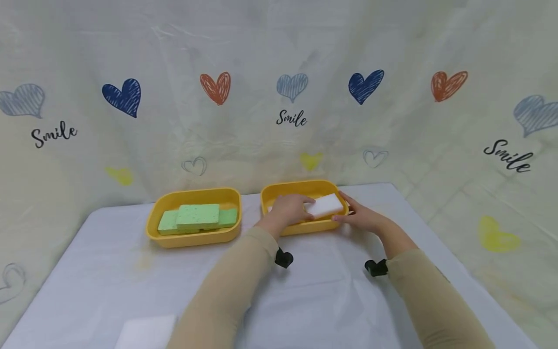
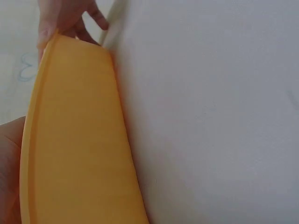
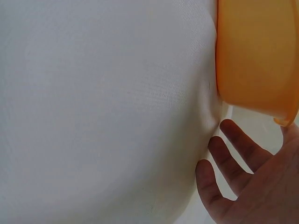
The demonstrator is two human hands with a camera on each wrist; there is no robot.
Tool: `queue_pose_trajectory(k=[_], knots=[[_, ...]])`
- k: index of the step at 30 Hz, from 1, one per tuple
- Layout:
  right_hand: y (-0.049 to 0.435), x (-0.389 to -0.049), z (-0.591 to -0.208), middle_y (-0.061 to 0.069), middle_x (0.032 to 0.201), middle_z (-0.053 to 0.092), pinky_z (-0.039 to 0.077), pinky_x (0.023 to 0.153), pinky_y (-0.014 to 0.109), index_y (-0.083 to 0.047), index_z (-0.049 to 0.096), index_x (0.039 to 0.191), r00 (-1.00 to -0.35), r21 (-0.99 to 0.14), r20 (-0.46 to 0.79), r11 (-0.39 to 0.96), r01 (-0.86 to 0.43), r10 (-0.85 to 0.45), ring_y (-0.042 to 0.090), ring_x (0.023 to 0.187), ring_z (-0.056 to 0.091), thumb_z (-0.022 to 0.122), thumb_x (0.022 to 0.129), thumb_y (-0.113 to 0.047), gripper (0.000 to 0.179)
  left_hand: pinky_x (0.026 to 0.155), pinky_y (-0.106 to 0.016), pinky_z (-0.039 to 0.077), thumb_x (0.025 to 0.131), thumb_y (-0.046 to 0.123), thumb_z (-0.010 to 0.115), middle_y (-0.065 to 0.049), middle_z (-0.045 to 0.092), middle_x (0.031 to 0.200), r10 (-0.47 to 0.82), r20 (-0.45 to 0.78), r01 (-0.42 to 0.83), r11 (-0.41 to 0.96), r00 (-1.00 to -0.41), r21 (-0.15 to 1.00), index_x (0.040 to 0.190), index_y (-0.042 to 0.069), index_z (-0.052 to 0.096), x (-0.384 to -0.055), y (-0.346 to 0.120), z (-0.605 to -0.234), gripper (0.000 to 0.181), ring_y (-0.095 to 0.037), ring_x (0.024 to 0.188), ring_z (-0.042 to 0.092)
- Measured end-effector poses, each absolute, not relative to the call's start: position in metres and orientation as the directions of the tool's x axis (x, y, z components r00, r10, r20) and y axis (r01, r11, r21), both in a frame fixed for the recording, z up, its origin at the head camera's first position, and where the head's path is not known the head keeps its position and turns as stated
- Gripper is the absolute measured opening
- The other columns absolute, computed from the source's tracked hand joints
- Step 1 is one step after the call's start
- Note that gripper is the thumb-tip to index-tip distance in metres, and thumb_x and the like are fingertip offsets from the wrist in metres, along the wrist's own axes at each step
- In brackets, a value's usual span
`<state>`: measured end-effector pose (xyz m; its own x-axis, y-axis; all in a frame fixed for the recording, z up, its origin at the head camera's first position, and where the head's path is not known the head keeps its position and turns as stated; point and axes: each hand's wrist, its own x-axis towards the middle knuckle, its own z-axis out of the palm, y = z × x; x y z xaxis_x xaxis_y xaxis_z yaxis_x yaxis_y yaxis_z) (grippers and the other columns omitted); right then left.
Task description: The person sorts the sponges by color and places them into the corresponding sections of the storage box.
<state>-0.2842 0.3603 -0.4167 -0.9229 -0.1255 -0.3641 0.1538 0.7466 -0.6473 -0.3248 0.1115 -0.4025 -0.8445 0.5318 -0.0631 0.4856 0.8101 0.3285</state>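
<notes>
The left hand [image 1: 284, 212] reaches over the front rim of the right-hand yellow tray [image 1: 307, 228], thumb and fingers narrowed on the left end of a white block [image 1: 326, 206]. The block is inside, near the tray's right end. The right hand [image 1: 364, 218] is spread wide at that end, touching the rim. A gap separates this tray from the second tray [image 1: 196, 240], which holds green blocks [image 1: 198, 214]. White cloth [image 1: 327, 291] extends from both front walls.

The head camera looks down toward the far edge of the surface [image 1: 322, 291]; close wrist views share one yellow tray [image 2: 81, 130].
</notes>
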Motion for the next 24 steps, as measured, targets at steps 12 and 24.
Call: queue_pose_trajectory(k=[12,24], knots=[[0.3588,-0.2834,-0.4165,0.023,0.150,0.032,0.027,0.109,0.068,-0.041,0.000,0.159,-0.925,-0.661,-0.359,0.733,0.157,-0.125,0.041,0.129,0.037,0.068,0.086,-0.058,0.101,0.116,-0.051,0.027,0.089,0.047,0.071,0.009,0.055,0.143,0.460,-0.144,0.415,0.872,-0.876,0.259,0.141,0.036,0.056,-0.3289,0.1191,-0.4107,0.055,-0.019,0.134,0.048],[0.3598,-0.2825,-0.4157,0.023,0.153,0.028,0.027,0.110,0.066,-0.036,-0.002,0.159,-0.928,-0.666,-0.344,0.734,0.136,-0.140,0.042,0.129,0.036,0.068,0.088,-0.055,0.102,0.119,-0.052,0.017,0.087,0.046,0.074,0.005,0.054,0.145,0.446,-0.143,0.398,0.877,-0.884,0.270,0.143,0.034,0.054,-0.3309,0.1198,-0.4086,0.061,-0.026,0.137,0.044]])
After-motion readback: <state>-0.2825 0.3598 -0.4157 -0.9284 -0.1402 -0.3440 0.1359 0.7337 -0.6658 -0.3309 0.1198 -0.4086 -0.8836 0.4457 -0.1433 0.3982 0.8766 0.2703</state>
